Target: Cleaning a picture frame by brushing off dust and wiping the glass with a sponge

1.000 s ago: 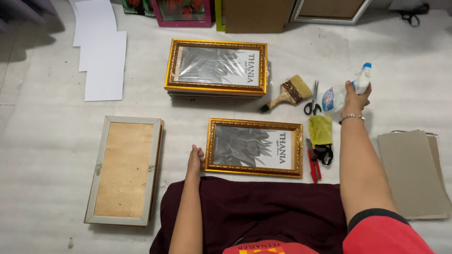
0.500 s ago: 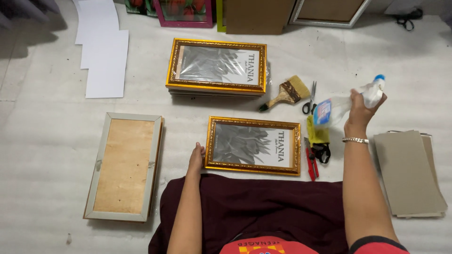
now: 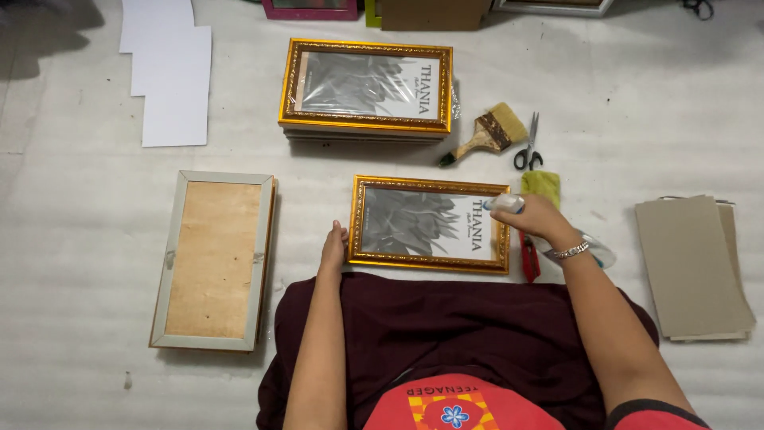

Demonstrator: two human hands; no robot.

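A gold picture frame (image 3: 430, 225) with a grey leaf print lies face up on the floor in front of me. My left hand (image 3: 333, 248) rests against its left edge. My right hand (image 3: 535, 219) grips a clear spray bottle (image 3: 590, 248) over the frame's right end, with the blue and white nozzle (image 3: 504, 204) pointing left over the glass. A bracelet sits on that wrist.
A stack of gold frames (image 3: 366, 87) lies behind. A silver frame (image 3: 212, 259) lies face down at left. A paintbrush (image 3: 487, 135), scissors (image 3: 528, 147), yellow cloth (image 3: 541, 182) and red cutter (image 3: 528, 261) lie right of the frame. Grey boards (image 3: 692, 267) at far right, white sheets (image 3: 169, 76) at back left.
My right hand lifted the spray bottle from the floor at right and brought it left over the frame's right end, nozzle turned toward the glass. The left hand stayed at the frame's edge.
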